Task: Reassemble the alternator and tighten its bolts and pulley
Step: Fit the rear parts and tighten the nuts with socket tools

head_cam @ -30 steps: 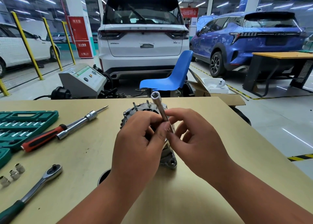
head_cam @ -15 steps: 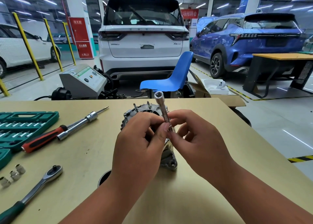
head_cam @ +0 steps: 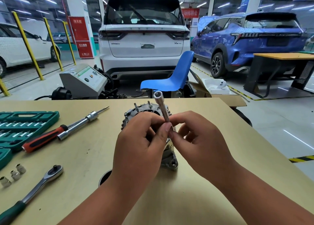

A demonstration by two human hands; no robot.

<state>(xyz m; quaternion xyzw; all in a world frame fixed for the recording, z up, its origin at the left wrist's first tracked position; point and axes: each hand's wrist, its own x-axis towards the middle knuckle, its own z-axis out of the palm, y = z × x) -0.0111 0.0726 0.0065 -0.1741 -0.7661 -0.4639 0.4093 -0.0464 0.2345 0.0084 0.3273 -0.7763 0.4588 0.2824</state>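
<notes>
Left hand (head_cam: 141, 146), right hand (head_cam: 203, 144) pinching one socket (head_cam: 161, 107)

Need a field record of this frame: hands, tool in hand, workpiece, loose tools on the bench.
left hand: pinches lower end of long socket
right hand: pinches the same end from the other side
long socket: tilted, open end up, above alternator
alternator: on table, partly hidden by hands, studs up
ratchet: flat on table, left of hands, untouched
red-handled driver: on table beside green socket case
loose sockets: three, near left table edge
</notes>
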